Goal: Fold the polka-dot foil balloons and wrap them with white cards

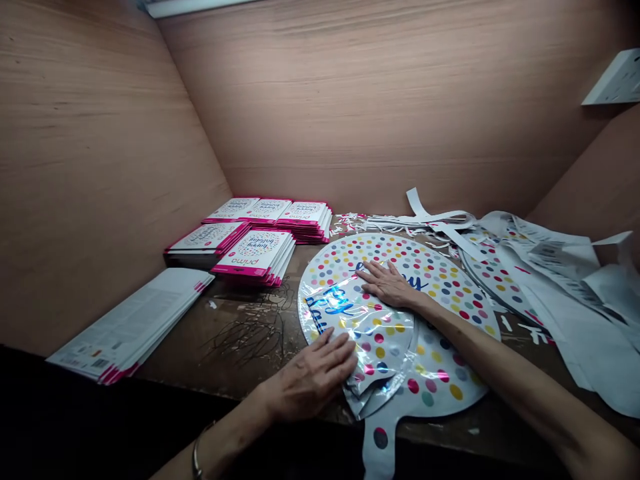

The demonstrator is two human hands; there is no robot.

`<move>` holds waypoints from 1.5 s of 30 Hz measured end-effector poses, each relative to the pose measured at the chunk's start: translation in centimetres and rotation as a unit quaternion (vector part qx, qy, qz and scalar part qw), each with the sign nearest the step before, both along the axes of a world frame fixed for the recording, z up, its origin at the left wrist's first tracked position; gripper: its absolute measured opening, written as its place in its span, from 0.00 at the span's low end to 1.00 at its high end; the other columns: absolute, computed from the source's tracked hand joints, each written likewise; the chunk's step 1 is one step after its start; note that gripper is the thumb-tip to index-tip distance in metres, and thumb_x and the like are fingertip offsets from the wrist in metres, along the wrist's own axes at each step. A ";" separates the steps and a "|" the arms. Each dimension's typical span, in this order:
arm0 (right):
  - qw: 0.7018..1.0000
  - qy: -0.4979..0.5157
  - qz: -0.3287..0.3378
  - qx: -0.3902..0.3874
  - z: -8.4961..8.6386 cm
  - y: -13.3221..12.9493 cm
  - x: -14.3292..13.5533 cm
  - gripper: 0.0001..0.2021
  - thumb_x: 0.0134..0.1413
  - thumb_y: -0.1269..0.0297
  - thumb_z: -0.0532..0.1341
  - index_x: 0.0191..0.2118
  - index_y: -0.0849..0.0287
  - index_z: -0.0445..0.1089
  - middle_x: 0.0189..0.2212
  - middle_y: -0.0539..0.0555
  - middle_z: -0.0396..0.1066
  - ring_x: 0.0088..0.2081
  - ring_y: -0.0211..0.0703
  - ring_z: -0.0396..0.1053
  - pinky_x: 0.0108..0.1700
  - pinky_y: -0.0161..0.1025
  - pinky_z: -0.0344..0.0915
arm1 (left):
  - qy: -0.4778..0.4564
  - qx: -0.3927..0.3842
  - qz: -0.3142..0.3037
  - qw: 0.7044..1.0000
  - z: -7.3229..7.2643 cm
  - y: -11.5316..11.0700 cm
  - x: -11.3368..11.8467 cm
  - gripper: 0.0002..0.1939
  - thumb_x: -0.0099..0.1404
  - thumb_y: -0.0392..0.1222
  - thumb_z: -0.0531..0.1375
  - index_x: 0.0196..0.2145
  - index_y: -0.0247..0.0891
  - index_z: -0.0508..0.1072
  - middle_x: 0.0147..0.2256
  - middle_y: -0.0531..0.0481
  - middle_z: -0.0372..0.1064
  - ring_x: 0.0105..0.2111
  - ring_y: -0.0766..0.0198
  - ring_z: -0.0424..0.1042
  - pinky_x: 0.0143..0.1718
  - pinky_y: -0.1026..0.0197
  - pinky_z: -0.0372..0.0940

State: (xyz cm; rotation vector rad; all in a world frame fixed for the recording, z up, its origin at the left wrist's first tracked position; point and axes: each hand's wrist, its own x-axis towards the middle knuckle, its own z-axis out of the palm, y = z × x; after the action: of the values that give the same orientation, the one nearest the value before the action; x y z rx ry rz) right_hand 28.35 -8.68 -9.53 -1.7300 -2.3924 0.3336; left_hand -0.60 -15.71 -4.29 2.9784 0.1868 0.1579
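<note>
A round white foil balloon [450, 313] with coloured dots and blue lettering lies flat near the table's front edge, its neck hanging over. Its left part is folded over on top as a shiny dotted flap [385, 333]. My right hand [387, 283] lies flat on the balloon at the flap's upper edge, fingers stretched to the left. At the flap's lower left, my left hand [315, 373] rests with fingers extended and touching the foil. Whether other balloons lie beneath this one, I cannot tell.
Stacks of printed packets [257, 253] with pink edges stand at the left back. A fanned pile of cards [135, 320] lies at the front left. White paper strips [440, 217], more dotted balloons [500, 273] and loose sheets [565, 293] lie at right. Wooden panels [375, 100] enclose the table.
</note>
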 end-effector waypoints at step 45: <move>0.576 0.752 -0.240 -0.212 2.9 -4.9 -6.5 0.02 0.54 0.71 0.55 0.34 0.60 0.64 0.29 0.53 0.69 0.36 0.41 0.70 0.40 0.40 0.70 | -0.129 -0.536 0.445 0.706 -1.3 11.7 5.0 0.25 0.57 0.60 0.57 0.32 0.30 0.70 0.24 0.47 0.69 0.25 0.63 0.70 0.27 0.64 0.64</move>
State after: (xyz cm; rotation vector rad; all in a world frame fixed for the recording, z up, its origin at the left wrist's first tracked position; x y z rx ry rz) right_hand 21.87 -13.58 -6.62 -1.0872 -0.5543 1.5352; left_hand 4.42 -3.98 -5.59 1.4693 1.1836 0.3890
